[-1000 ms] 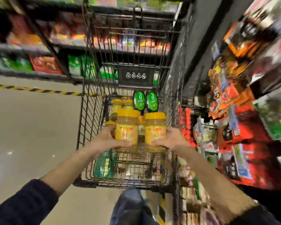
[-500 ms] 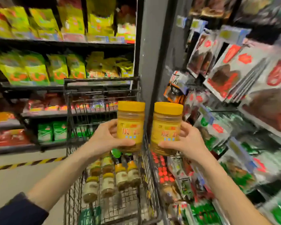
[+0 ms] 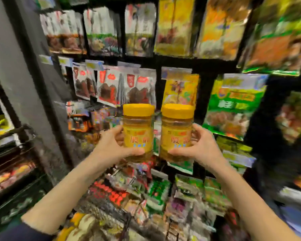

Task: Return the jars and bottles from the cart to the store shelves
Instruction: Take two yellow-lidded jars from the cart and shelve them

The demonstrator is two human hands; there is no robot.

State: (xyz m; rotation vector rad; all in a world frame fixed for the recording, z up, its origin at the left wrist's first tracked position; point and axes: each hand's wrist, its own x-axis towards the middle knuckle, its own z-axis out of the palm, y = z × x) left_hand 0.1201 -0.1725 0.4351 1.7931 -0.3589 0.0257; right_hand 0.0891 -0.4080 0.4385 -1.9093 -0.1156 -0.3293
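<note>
Two jars [image 3: 138,131] [image 3: 176,133] have yellow lids and yellow labels with red letters. A big bag [image 3: 233,103] is green.

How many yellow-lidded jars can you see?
2. One yellow-lidded jar in the left hand, another in the right hand, side by side, upright.

A grey pillar [image 3: 10,66] stood at left. Black shelves [image 3: 174,62] carried hanging sealed packets [image 3: 109,89] and pale price tags [image 3: 176,71], blurred throughout.
</note>
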